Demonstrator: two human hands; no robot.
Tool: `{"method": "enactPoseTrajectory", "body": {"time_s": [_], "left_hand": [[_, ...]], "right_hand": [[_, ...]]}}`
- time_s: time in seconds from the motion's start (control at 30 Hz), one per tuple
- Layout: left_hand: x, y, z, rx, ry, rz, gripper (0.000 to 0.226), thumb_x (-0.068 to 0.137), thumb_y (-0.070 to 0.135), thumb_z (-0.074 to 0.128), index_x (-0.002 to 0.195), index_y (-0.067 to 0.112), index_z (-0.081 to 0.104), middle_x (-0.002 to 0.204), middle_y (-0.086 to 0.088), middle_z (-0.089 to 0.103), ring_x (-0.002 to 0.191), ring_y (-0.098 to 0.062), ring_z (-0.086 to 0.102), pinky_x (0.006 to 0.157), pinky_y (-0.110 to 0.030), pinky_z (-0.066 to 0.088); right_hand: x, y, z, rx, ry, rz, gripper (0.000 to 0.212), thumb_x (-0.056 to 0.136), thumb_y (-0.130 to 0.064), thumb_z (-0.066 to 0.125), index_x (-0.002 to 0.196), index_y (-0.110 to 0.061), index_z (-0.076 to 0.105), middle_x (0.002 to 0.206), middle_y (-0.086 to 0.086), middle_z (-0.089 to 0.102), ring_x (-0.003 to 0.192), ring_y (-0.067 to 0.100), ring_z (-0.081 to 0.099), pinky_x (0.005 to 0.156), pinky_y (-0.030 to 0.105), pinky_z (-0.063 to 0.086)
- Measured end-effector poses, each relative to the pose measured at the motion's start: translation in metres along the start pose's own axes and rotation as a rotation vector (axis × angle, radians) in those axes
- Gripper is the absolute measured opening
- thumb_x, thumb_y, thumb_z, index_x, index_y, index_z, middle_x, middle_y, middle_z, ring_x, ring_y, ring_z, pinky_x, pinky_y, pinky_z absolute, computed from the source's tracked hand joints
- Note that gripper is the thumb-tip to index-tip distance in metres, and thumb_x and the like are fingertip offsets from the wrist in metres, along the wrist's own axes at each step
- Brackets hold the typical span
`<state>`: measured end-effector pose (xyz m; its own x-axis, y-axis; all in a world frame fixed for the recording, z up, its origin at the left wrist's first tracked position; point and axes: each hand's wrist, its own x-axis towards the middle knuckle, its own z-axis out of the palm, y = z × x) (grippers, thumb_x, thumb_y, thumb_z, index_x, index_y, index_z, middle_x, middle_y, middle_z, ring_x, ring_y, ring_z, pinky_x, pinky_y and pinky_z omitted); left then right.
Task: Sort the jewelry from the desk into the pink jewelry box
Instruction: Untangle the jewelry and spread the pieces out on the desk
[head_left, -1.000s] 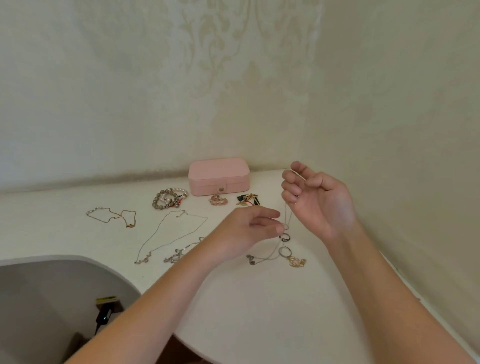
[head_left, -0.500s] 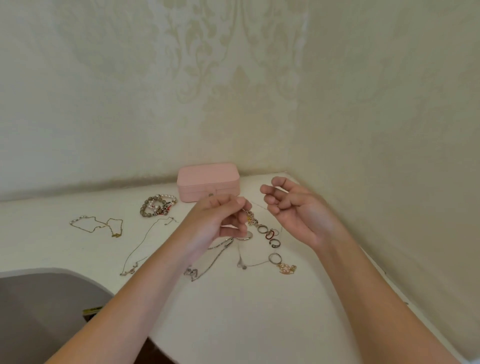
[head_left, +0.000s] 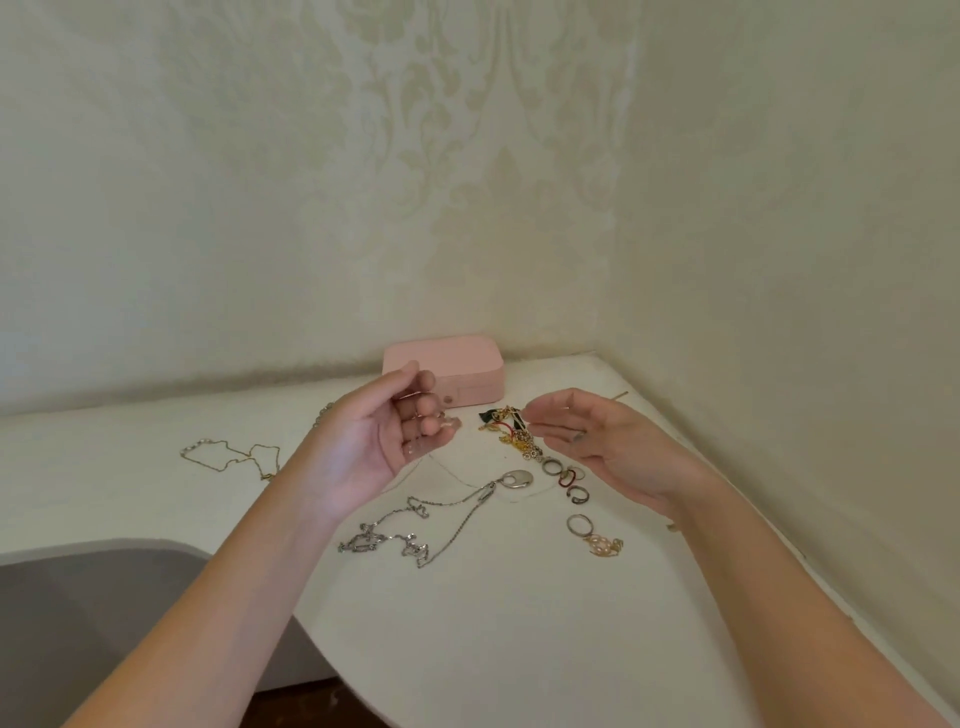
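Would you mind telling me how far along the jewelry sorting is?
Nothing looks sorted yet: the pink jewelry box is shut. Left hand and right hand hover open above the desk. The silver necklace, rings and gold chain remain out.

The pink jewelry box (head_left: 457, 364) sits shut at the far edge of the bench against the wall. A gold chain (head_left: 234, 457) lies at left, a silver chain with an oval pendant (head_left: 441, 512) in the middle, several rings (head_left: 563, 475) at right, and a gold tangle (head_left: 511, 426) just beyond them.
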<state>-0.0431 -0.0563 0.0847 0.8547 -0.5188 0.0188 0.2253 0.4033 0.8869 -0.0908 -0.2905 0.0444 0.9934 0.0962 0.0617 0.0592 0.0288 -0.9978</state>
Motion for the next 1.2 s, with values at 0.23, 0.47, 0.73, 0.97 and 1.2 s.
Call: {"method": "enactPoseTrajectory", "body": {"time_s": [0.23, 0.47, 0.73, 0.97, 1.2], "left_hand": [[-0.009, 0.001, -0.031, -0.204, -0.08, -0.002, 0.041, 0.048, 0.024, 0.088, 0.082, 0.004, 0.075, 0.076, -0.01, 0.07, 0.077, -0.024, 0.071, 0.074, -0.037, 0.058], [-0.022, 0.0, -0.037, -0.071, -0.066, -0.016, 0.05, 0.047, 0.03, 0.091, 0.089, 0.006, 0.076, 0.061, -0.005, 0.063, 0.061, -0.019, 0.067, 0.065, -0.029, 0.057], [-0.039, 0.026, -0.036, 0.182, -0.078, 0.085, 0.022, 0.077, 0.015, 0.057, 0.083, 0.01, 0.078, 0.067, -0.006, 0.068, 0.061, -0.016, 0.067, 0.063, -0.024, 0.055], [-0.057, 0.068, -0.009, 0.59, -0.219, 0.043, 0.028, 0.078, 0.02, 0.057, 0.093, 0.002, 0.073, 0.065, -0.008, 0.066, 0.048, -0.013, 0.057, 0.051, -0.021, 0.051], [-0.075, 0.097, 0.024, 0.904, -0.3, 0.06, 0.025, 0.081, 0.029, 0.057, 0.081, 0.011, 0.074, 0.051, -0.001, 0.051, 0.039, -0.008, 0.028, 0.041, -0.02, 0.017]], "right_hand": [[0.006, 0.006, -0.004, -0.253, 0.185, -0.134, 0.038, 0.092, 0.011, 0.044, 0.101, -0.019, 0.065, 0.114, -0.006, 0.065, 0.105, 0.006, 0.063, 0.094, 0.022, 0.045], [0.007, 0.018, -0.003, -0.818, 0.491, -0.428, 0.054, 0.085, 0.021, 0.033, 0.096, -0.02, 0.067, 0.097, -0.016, 0.064, 0.093, 0.011, 0.063, 0.087, 0.012, 0.045], [-0.005, 0.001, 0.012, -0.626, 0.652, -0.332, 0.062, 0.073, 0.026, 0.031, 0.074, -0.025, 0.066, 0.077, -0.006, 0.061, 0.067, 0.002, 0.052, 0.065, 0.006, 0.04], [-0.027, -0.012, 0.079, -0.212, 0.176, -0.224, 0.029, 0.094, 0.004, 0.045, 0.102, -0.011, 0.068, 0.099, 0.003, 0.071, 0.092, 0.011, 0.065, 0.083, 0.024, 0.051], [-0.034, -0.031, 0.133, -0.027, -0.192, -0.249, 0.031, 0.094, -0.026, 0.053, 0.122, -0.013, 0.059, 0.125, 0.001, 0.063, 0.122, 0.013, 0.054, 0.105, 0.032, 0.042]]}}
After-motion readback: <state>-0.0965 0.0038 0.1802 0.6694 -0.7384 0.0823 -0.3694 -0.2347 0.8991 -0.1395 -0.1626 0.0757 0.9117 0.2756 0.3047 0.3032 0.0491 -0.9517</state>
